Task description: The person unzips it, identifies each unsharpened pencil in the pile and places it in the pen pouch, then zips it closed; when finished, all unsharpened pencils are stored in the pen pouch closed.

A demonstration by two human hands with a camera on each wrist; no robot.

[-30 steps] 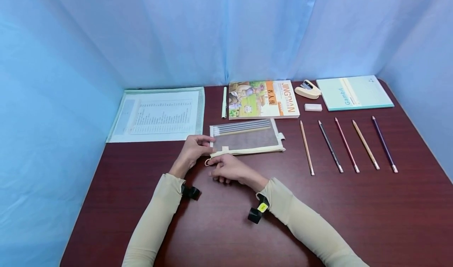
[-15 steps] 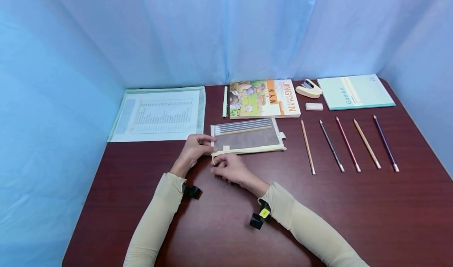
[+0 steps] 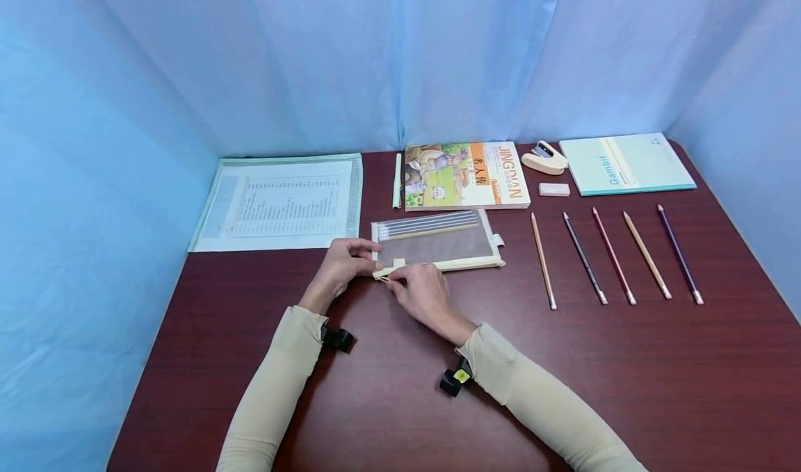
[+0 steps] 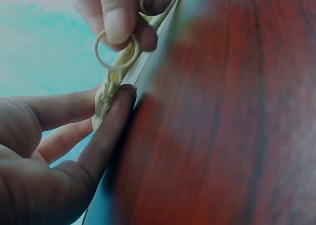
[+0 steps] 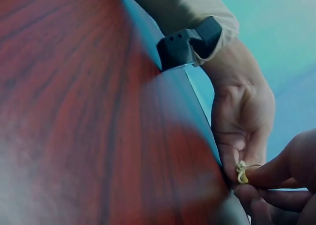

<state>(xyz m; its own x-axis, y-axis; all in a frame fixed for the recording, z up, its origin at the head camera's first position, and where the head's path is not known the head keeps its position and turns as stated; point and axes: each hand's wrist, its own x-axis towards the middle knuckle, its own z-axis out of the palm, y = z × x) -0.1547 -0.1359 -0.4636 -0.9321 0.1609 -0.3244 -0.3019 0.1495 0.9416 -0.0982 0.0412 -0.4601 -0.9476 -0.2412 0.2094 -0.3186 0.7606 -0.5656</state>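
A cream mesh pouch [image 3: 438,242] with several pens inside lies flat on the dark red table [image 3: 626,368]. My left hand [image 3: 366,258] grips the pouch's left end between thumb and fingers. Beside it, at the near left corner, my right hand [image 3: 395,281] pinches the cream zipper pull. In the left wrist view the pull's ring [image 4: 114,62] sits under the right hand's fingertips [image 4: 116,18], while the left fingers [image 4: 111,121] press the pouch edge. In the right wrist view the zipper pull [image 5: 242,173] shows between both hands.
Several pencils [image 3: 585,256] lie in a row to the right of the pouch. Behind it are a picture book [image 3: 466,175], a white stick [image 3: 397,180], a stapler [image 3: 544,158], an eraser [image 3: 553,189] and a teal notebook [image 3: 626,164]. A document folder [image 3: 281,201] lies at back left.
My right hand has moved up and slightly right from the table to the pouch's near edge, with the zipper pull now pinched there. The left hand has stayed put.
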